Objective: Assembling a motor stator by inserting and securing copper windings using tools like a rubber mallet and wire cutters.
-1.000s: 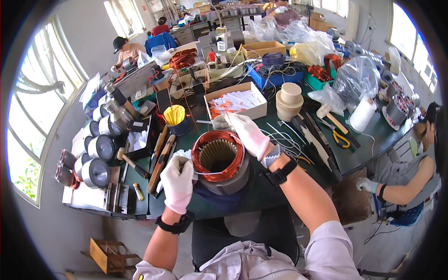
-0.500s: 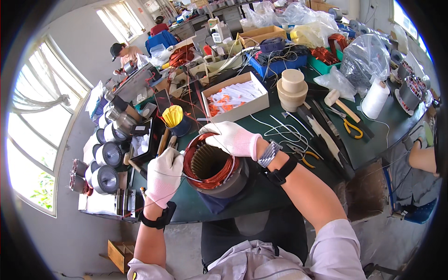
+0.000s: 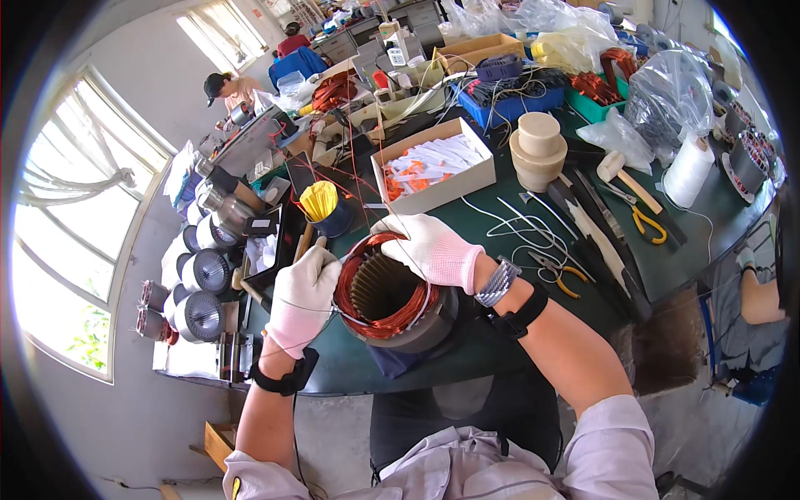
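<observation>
A motor stator (image 3: pixel 423 333) stands on a dark blue cloth (image 3: pixel 396 362) at the table's near edge. Its grey cylinder is topped by a ring of copper winding (image 3: pixel 392 320), and slots line the dark bore. A thin pale lacing cord runs around the winding. My left hand (image 3: pixel 305 298), in a white and pink glove, is closed on this cord just left of the ring. My right hand (image 3: pixel 432 248), gloved likewise, lies over the far side of the winding with its fingers curled onto it; the fingertips are partly hidden. Red lead wires (image 3: pixel 353 158) rise behind the ring.
Behind the stator are a cup of yellow sleeves (image 3: pixel 323 205) and a box of paper strips (image 3: pixel 486 173). Rightward lie a mallet (image 3: pixel 631 183), pliers (image 3: pixel 644 225), cutters (image 3: pixel 567 280) and a cord spool (image 3: pixel 689 173). Several stators (image 3: pixel 200 319) are stacked left. A person (image 3: pixel 237 92) sits beyond.
The whole view has shifted slightly, so the table contents appear farther right. My left hand remains closed beside the ring, and my right hand stays over its far side.
</observation>
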`<state>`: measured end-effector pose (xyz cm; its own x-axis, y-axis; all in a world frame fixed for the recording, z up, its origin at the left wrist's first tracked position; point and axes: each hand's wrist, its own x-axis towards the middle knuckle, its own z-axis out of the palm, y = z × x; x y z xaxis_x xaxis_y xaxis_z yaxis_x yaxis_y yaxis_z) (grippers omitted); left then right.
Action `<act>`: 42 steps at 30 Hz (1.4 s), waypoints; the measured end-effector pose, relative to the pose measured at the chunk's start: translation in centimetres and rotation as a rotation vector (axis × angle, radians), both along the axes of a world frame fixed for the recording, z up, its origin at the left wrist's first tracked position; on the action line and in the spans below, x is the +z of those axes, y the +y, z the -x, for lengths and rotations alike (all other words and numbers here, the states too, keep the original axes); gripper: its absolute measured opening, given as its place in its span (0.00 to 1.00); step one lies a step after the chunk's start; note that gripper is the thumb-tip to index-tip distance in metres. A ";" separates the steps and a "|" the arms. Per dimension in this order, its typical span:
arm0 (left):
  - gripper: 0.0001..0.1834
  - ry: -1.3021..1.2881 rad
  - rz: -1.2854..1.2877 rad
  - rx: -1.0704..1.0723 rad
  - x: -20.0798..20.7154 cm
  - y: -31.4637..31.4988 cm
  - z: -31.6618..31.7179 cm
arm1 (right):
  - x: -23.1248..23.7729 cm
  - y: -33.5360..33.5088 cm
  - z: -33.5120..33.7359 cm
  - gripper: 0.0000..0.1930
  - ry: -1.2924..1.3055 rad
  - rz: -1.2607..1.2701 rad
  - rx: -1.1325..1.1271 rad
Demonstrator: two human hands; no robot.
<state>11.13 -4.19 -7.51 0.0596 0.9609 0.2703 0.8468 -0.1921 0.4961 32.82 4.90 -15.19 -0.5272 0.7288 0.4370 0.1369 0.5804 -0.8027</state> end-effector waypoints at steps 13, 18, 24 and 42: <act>0.18 -0.135 0.363 0.051 2.3 1.2 0.2 | 0.6 -0.5 -0.5 0.13 0.040 0.178 -0.001; 0.22 -0.191 0.389 -0.050 0.9 1.6 1.9 | 1.8 -0.8 -0.6 0.13 0.001 0.174 -0.026; 0.26 -0.098 0.557 0.011 2.0 2.8 2.2 | 1.1 -1.1 -0.5 0.15 0.055 0.216 -0.019; 0.29 -0.175 0.524 0.071 0.8 1.7 2.5 | 0.1 -1.1 -0.2 0.15 0.030 -0.014 -0.077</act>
<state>8.62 -2.50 -6.74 -0.0130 0.9696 -0.2445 0.7449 0.1725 0.6444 33.01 3.78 -15.13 -0.4561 0.7607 0.4619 0.1580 0.5800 -0.7992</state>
